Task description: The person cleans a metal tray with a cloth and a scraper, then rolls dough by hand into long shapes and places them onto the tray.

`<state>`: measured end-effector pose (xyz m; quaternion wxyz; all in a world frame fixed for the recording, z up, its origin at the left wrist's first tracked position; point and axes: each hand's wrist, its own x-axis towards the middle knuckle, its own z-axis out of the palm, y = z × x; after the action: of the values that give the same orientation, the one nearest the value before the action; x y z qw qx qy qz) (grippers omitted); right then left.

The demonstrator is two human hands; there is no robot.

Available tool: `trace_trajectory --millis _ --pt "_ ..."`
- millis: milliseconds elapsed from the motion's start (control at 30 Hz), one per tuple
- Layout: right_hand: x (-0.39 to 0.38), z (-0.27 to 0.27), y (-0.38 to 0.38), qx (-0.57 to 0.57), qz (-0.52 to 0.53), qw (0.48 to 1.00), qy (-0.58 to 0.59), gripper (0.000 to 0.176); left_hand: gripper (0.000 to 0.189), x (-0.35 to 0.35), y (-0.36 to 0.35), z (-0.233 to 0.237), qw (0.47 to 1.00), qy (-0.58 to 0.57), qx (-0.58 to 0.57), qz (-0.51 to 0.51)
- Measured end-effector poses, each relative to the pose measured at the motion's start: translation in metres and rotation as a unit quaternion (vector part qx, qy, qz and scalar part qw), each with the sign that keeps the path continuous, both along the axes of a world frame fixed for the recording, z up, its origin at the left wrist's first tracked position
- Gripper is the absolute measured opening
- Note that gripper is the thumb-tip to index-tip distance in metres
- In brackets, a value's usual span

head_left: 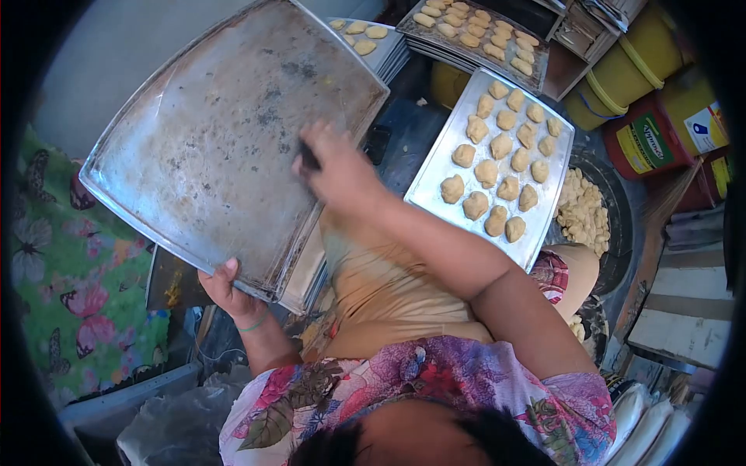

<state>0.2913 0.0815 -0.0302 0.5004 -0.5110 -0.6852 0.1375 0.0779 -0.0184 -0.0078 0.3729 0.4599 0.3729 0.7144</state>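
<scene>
My left hand [225, 286] grips the near edge of a large worn metal baking tray [225, 147], thumb on top and fingers underneath. The tray is tilted, its stained inner face toward me. Over the tray's right side is my right hand [334, 165], blurred by motion, closed around a small dark object [308, 155] whose kind I cannot make out. To the right lies a shiny tray [435, 172] with rows of dough balls [486, 172]. Beneath the held tray, the edges of more stacked trays [307, 291] show.
At the back, a tray [536, 81] holds flat dough pieces atop a stack. A dark basin [618, 256] contains a mass of dough [583, 213]. Yellow buckets [622, 74] and a red tub [649, 136] stand at right. A butterfly-patterned cloth [85, 287] hangs at left.
</scene>
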Motion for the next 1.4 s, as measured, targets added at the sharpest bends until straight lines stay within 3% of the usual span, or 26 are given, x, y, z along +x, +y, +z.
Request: trace_trajectory --millis 67,133,167,267,333,400,467,533,600,700,767,867,900,967,1067,1100,1167,1200,1267,1333,1400 --pt "0.035 0.015 0.037 -0.148 -0.021 0.985 0.086 0.042 0.054 0.0 -0.005 0.005 1.0 -0.002 0.0 0.008" --pt "0.05 0.017 0.057 -0.068 -0.06 0.994 0.064 0.044 0.054 -0.002 -0.011 0.009 1.0 -0.012 0.007 -0.002" --pt "0.045 0.011 0.051 -0.128 -0.002 0.988 0.088 0.045 0.055 -0.003 -0.01 0.01 1.0 -0.006 0.002 0.001" --pt "-0.005 0.001 0.009 0.073 0.065 0.995 -0.013 0.046 0.056 -0.01 -0.01 0.005 1.0 0.009 -0.01 -0.004" --pt "0.007 0.004 0.03 -0.055 0.033 0.997 0.049 0.047 0.055 -0.018 -0.011 0.0 0.999 0.029 -0.009 -0.028" --pt "0.048 0.023 0.058 -0.217 -0.002 0.966 0.144 0.048 0.056 -0.02 -0.017 -0.001 0.999 0.031 -0.005 -0.027" --pt "0.041 0.001 0.068 -0.145 0.014 0.983 0.111 0.049 0.056 -0.022 -0.016 0.001 0.999 0.039 -0.006 -0.032" --pt "-0.005 0.021 0.01 -0.063 0.085 0.994 0.019 0.049 0.055 -0.023 -0.016 0.0 0.998 0.048 -0.017 -0.042" --pt "-0.046 0.027 -0.041 0.122 0.168 0.978 -0.017 0.047 0.055 -0.016 -0.012 -0.002 0.998 0.049 -0.035 -0.03" --pt "-0.051 0.052 -0.006 0.157 0.103 0.982 -0.018 0.046 0.057 -0.006 -0.015 -0.006 0.999 0.021 -0.036 -0.035" --pt "-0.006 0.09 0.038 -0.076 0.081 0.991 0.068 0.046 0.059 -0.008 -0.021 -0.008 0.998 0.001 -0.038 -0.047" --pt "0.0 0.081 0.043 -0.071 0.038 0.994 0.08 0.045 0.056 -0.009 -0.025 -0.011 0.997 0.033 -0.048 -0.048" --pt "-0.015 0.091 0.013 -0.084 0.09 0.991 0.052 0.044 0.054 -0.006 -0.02 -0.011 0.997 0.039 -0.048 -0.052" --pt "-0.056 0.061 -0.028 0.188 0.109 0.976 0.001 0.044 0.05 0.0 -0.015 -0.013 0.995 0.057 -0.057 -0.058" --pt "-0.055 0.068 -0.003 0.184 0.11 0.976 0.039 0.049 0.046 -0.003 -0.015 -0.022 0.995 0.072 -0.064 -0.041" --pt "-0.035 0.088 0.012 -0.015 0.132 0.988 0.082 0.052 0.042 -0.001 -0.018 -0.016 0.995 0.068 -0.057 -0.04" --pt "0.0 0.089 0.057 -0.044 0.053 0.983 0.168 0.053 0.04 -0.009 -0.025 -0.016 0.993 0.103 -0.042 -0.033" --pt "0.004 0.068 0.081 -0.008 0.0 0.984 0.18 0.053 0.039 -0.012 -0.028 -0.016 0.992 0.118 -0.033 -0.029" --pt "-0.012 0.087 0.036 -0.02 0.029 0.984 0.174 0.045 0.038 -0.009 -0.027 -0.008 0.99 0.131 -0.029 -0.034" --pt "-0.04 0.085 -0.011 0.128 0.135 0.98 0.072 0.053 0.038 -0.005 -0.023 -0.007 0.99 0.131 -0.04 -0.035" --pt "-0.057 0.082 -0.032 0.206 0.104 0.972 0.054 0.052 0.04 -0.007 -0.02 -0.009 0.989 0.127 -0.067 -0.032"
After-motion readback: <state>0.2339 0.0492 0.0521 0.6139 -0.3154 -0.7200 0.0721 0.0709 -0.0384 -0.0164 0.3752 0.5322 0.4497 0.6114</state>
